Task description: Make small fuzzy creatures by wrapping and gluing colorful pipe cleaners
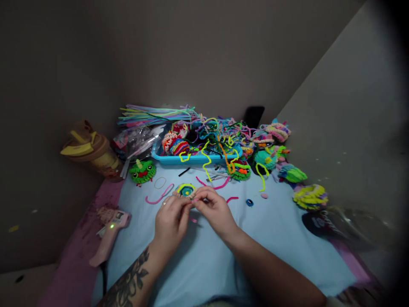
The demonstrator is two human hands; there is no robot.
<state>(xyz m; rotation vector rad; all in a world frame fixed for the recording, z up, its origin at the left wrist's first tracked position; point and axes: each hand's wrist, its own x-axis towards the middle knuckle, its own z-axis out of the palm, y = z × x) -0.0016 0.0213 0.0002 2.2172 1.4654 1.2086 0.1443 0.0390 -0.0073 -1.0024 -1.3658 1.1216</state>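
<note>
My left hand (171, 219) and my right hand (213, 209) meet over the light blue cloth (281, 238), fingers pinched together on a small round pipe-cleaner coil (186, 190) of blue, yellow and green. A short pink pipe-cleaner end (193, 220) pokes out below the fingers. Loose pink pipe-cleaner pieces (159, 197) lie just left and right of the hands. A small blue bead-like piece (249, 202) sits to the right of my right hand.
A blue tray (166, 158) heaped with coloured pipe cleaners stands at the back. A green fuzzy creature (142, 171) lies back left, several finished fuzzy figures (277, 145) back right. A pink glue gun (109, 232) rests left, a yellow-brown bottle (89, 149) beyond it.
</note>
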